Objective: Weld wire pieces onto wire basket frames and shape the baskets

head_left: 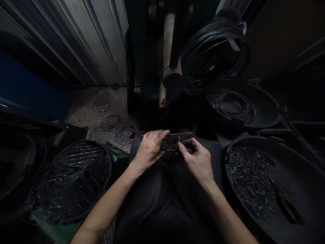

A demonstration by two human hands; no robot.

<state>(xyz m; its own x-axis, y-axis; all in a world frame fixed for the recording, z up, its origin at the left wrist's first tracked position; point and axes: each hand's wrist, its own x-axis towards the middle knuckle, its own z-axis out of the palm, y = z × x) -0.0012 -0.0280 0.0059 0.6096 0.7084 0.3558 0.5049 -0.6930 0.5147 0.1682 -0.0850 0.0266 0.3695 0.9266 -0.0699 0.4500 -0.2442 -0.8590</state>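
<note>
Above my lap, a narrow wire frame (171, 144) with thin crossing wires lies lengthwise from left to right. My left hand (151, 145) is closed around its left end, fingers over the top and thumb beneath. On the other side, my right hand (196, 157) pinches at the frame's lower right part, thumb and fingertips close together around a thin wire. Some of the right fingers are hidden behind the frame. Dark cloth (152, 189) covers my lap under both hands.
At right, a black basin (302, 179) holds short metal pieces and pliers (285, 201). Behind it, another basin (269, 101) holds coiled wire (233, 105). Wire grids (78, 162) fill a container at left; round grids (124, 132) lie on the floor. A machine (170, 61) stands ahead.
</note>
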